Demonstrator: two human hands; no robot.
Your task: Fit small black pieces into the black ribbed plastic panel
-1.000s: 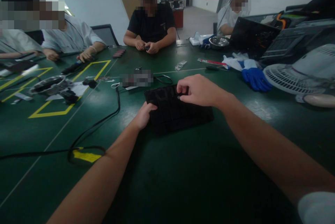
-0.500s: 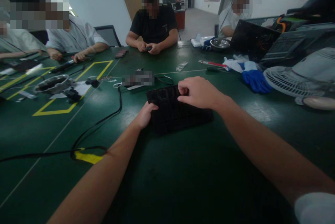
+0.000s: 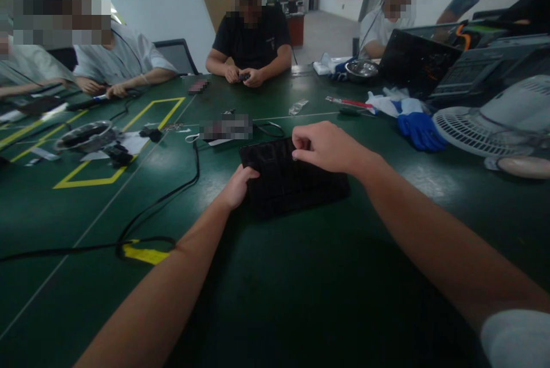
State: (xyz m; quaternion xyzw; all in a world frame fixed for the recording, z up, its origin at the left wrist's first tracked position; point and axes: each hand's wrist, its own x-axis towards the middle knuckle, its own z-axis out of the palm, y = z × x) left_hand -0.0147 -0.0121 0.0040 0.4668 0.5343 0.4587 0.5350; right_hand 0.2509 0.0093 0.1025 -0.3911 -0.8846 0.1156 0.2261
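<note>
A flat black rectangular panel with raised ridges and recesses (image 3: 279, 184) lies on the green table in front of me. My left hand (image 3: 238, 186) grips its left edge, the thumb on top and the other fingers hidden beneath or behind it. Over the panel's upper right part is my right hand (image 3: 322, 147), its fingers curled in and thumb and index finger close together. Something tiny may sit at the fingertips; it is too small to make out. Just beyond the panel lies a partly blurred-out object (image 3: 227, 129) with a cord.
A black cable (image 3: 158, 204) runs across the left, near yellow tape (image 3: 146, 254). A round metal part (image 3: 88, 137) lies farther left. To the right are blue gloves (image 3: 421, 132), a white fan (image 3: 468, 130) and a metal bowl (image 3: 361, 70). Several people sit around the table (image 3: 266, 299).
My hands and the panel stay nearly where they were; the right fingers have shifted slightly. A co-worker's hands at the left have moved, and an arm has come in at the upper right.
</note>
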